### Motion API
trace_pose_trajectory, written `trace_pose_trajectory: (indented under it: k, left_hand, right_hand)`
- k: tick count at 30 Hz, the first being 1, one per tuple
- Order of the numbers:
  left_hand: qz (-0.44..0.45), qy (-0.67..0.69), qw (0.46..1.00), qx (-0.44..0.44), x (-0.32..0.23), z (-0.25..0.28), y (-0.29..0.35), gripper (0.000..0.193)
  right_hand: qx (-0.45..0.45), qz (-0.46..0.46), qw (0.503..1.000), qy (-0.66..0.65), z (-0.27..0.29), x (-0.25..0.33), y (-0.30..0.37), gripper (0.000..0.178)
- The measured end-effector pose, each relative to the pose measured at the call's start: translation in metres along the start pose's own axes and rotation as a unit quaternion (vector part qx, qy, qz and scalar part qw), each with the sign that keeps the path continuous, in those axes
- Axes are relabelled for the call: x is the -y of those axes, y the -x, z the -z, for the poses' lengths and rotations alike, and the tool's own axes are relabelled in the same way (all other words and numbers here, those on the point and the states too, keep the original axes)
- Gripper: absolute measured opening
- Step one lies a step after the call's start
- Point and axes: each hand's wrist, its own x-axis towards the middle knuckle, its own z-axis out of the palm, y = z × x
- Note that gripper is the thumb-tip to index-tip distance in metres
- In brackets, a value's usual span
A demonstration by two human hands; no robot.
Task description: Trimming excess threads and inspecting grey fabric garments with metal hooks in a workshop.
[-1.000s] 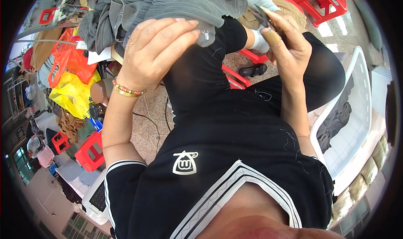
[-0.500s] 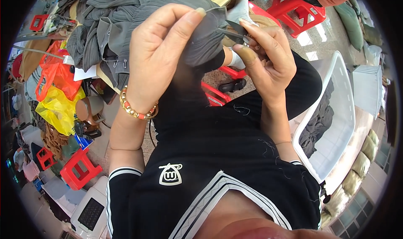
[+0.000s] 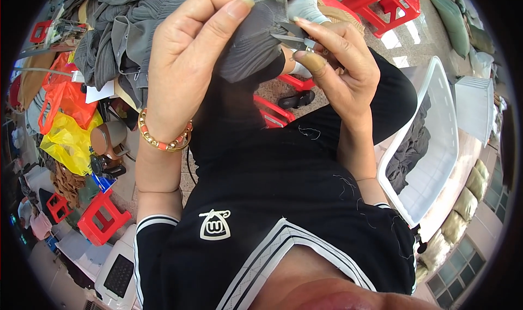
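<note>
My left hand [image 3: 182,59] pinches the edge of a grey pleated garment [image 3: 253,51] between thumb and fingertips and holds it up at the top middle. In my right hand [image 3: 348,76] is a pair of thread snips [image 3: 292,41], gripped between thumb and fingers. Its two dark blades are parted and point left, over the right side of the raised cloth. Whether they touch the cloth I cannot tell. A tan cover wraps the tip of my right thumb. The held cloth seems to run back toward a heap of grey pleated garments [image 3: 141,16].
To the right stands a white plastic bin [image 3: 436,163] holding dark cloth [image 3: 411,146]. Red stools [image 3: 384,8] are at the upper right and a red stool [image 3: 103,217] at the lower left. Orange [image 3: 68,95] and yellow plastic bags [image 3: 71,144] lie at the left.
Both hands have shifted a little up and left in the picture. The cloth edge is spread flatter, and the snips' blades show more plainly in front of it.
</note>
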Motion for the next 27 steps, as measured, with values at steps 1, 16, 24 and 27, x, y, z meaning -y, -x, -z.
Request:
trace_pose_trajectory:
  k: [1, 16, 24, 27]
  left_hand:
    - [0.0, -0.03, 0.999, -0.032, 0.003, 0.002, 0.0, 0.018]
    - [0.022, -0.055, 0.997, 0.041, -0.001, 0.007, -0.001, 0.017]
    - [0.037, -0.075, 0.994, 0.077, -0.005, 0.008, -0.004, 0.017]
    - [0.047, -0.064, 0.994, 0.077, -0.005, 0.007, -0.003, 0.017]
  right_hand:
    - [0.002, 0.008, 1.0, -0.005, 0.0, -0.001, 0.0, 0.041]
    - [0.068, 0.011, 0.997, -0.043, 0.015, -0.006, -0.003, 0.039]
    - [0.073, -0.036, 0.993, -0.09, 0.012, -0.002, -0.002, 0.038]
    - [0.07, -0.031, 0.994, -0.078, 0.012, -0.003, -0.002, 0.036]
